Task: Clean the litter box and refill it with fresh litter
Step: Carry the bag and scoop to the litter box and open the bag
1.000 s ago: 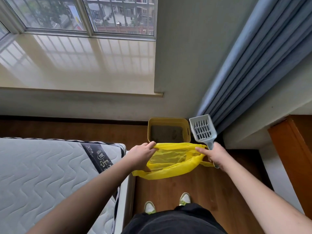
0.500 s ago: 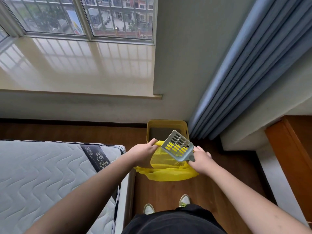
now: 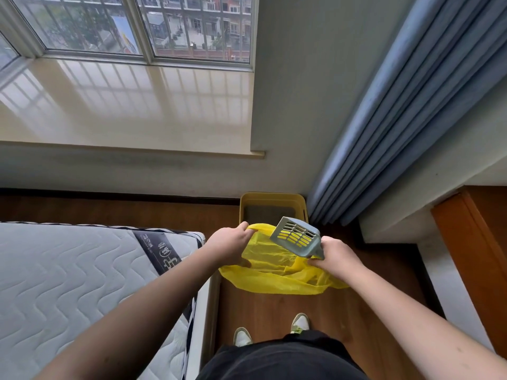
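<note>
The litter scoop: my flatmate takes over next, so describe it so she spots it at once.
Below the blue curtain, a yellow litter box sits in the floor corner. Before it, the right hand holds the scoop over a yellow bag: the only grey, slotted thing.

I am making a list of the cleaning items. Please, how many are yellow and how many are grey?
Yellow: 2, the litter box and the plastic bag.
Grey: 1, the slotted scoop.
Total: 3.
</note>
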`<action>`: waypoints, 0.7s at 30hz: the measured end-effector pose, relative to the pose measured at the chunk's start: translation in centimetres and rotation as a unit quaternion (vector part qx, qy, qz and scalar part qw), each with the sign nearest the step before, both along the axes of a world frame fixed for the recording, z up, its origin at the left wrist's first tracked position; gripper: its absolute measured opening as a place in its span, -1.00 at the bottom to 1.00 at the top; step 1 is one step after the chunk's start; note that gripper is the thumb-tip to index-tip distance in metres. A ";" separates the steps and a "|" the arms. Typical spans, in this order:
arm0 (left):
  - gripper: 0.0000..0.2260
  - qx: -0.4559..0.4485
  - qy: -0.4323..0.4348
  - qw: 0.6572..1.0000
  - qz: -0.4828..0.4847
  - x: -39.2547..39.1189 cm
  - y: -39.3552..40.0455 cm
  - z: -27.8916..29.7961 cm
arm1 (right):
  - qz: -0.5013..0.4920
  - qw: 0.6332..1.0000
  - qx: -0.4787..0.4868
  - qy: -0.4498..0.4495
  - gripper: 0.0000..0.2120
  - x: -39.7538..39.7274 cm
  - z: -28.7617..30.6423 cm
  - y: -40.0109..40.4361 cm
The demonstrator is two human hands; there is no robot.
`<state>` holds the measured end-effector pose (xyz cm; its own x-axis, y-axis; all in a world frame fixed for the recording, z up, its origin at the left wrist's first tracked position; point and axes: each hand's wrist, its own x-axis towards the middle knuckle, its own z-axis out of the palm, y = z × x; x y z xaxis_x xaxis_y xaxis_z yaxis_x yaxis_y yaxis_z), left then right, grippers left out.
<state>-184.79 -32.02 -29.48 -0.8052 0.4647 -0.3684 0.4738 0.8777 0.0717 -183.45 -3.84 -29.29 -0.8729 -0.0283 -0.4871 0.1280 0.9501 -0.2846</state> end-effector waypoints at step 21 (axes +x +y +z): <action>-0.36 -0.074 0.045 0.995 -0.052 1.3 -0.6 0.4 | 0.138 0.984 0.111 0.034 -0.59 0.7 2.7 0.4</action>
<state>-183.52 -32.67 -29.09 -0.7879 0.4937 -0.3680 0.5620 0.8208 -0.1020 -182.77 -3.42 -26.58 -0.8780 -0.1676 -0.4483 -0.1551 0.9858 -0.0647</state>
